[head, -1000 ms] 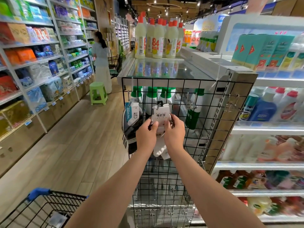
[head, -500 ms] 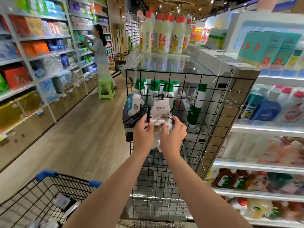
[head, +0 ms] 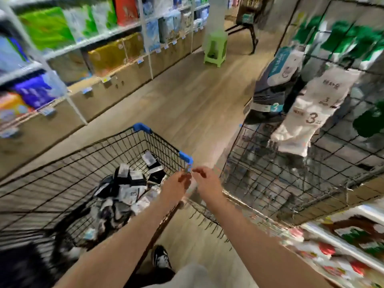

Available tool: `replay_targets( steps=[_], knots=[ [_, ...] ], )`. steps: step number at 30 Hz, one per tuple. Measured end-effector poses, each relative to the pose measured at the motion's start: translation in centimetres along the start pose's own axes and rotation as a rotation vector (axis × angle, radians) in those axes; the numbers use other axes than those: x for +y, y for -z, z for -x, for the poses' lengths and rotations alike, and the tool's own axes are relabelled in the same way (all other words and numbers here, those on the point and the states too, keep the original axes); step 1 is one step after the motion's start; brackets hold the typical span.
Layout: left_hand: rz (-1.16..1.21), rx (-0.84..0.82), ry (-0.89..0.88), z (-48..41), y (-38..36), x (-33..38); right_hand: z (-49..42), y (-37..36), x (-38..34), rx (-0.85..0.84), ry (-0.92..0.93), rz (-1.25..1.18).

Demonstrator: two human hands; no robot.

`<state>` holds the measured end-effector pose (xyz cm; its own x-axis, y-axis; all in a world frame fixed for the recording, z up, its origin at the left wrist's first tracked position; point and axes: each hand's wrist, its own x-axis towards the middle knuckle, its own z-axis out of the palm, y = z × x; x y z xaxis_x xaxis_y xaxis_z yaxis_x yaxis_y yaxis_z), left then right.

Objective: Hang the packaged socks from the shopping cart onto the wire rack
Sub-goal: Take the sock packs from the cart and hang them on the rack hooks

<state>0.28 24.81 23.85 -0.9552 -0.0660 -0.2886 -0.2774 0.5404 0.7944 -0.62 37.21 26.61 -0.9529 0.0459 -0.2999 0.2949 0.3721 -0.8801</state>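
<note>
The black wire shopping cart (head: 68, 163) with blue corner caps stands at the lower left and holds a heap of several black and white packaged socks (head: 126, 190). On the wire rack (head: 342, 154) at the right hang a white sock pack (head: 311, 109) and a dark sock pack (head: 272, 88) beside it. My left hand (head: 176, 183) and my right hand (head: 204, 179) hover close together over the cart's near right corner, fingers loosely curled and empty. The view is blurred by motion.
Shelves of packaged goods (head: 87, 32) line the left side of the wooden aisle. A green stool (head: 215, 48) stands farther down. Bottled goods fill shelves at the lower right (head: 342, 246). My shoe (head: 161, 257) shows on the floor beside the cart.
Both hands let go of the white sock pack, which now hangs on the rack, and dropped down to the cart. The view swung down and left.
</note>
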Motion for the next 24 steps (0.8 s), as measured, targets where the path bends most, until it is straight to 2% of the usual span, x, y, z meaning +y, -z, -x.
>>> replay_targets(
  steps=[3,9,13,16,20,24],
  knots=[
    [0.176,0.08,0.209,0.3,3.0,-6.4,-1.3,-5.9,-0.1,-0.16,0.007,0.107],
    [0.23,0.174,0.487,-0.5,7.3,-16.9,-4.7,-17.6,0.9,-0.381,-0.08,0.211],
    [0.24,0.186,0.547,-1.9,8.6,-22.3,-6.6,-24.1,1.8,-0.454,-0.202,0.233],
    [0.332,0.205,0.599,-2.6,8.8,-24.6,-7.9,-26.9,3.2,-0.467,-0.3,0.223],
    [0.412,0.247,0.652,-4.1,8.6,-27.8,-10.5,-29.6,5.0,-0.456,-0.308,0.288],
    [0.451,0.327,0.687,-6.3,8.8,-30.4,-12.7,-33.6,6.2,-0.557,-0.3,0.315]
  ],
)
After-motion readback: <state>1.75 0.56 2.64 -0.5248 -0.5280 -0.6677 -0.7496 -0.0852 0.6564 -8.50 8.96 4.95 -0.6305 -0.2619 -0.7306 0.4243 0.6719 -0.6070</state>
